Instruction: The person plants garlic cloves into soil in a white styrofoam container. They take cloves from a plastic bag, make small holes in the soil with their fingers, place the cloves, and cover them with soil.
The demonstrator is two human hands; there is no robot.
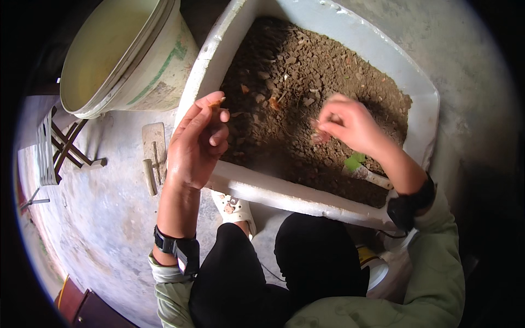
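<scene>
A white foam box [311,201] holds crumbly brown soil [303,78] with orange-brown scraps on it. My left hand [201,139], palm up over the box's left wall, pinches a small orange-brown piece [216,103] with a pale tip, perhaps a bulb or clove. Over the middle of the soil is my right hand [346,123], blurred, with its fingers bent inward; a small reddish thing shows at the fingertips, but whether it is held is unclear. Below that hand, a green leaf [355,161] lies beside a pale-handled tool [375,179], partly in the soil.
A large whitish bucket [164,78] with yellowish contents stands left of the box. On the concrete floor lies a dirty trowel [154,143], with a folding stool [65,147] farther left. A round container [376,268] is beside my right leg, and a cable runs near the box.
</scene>
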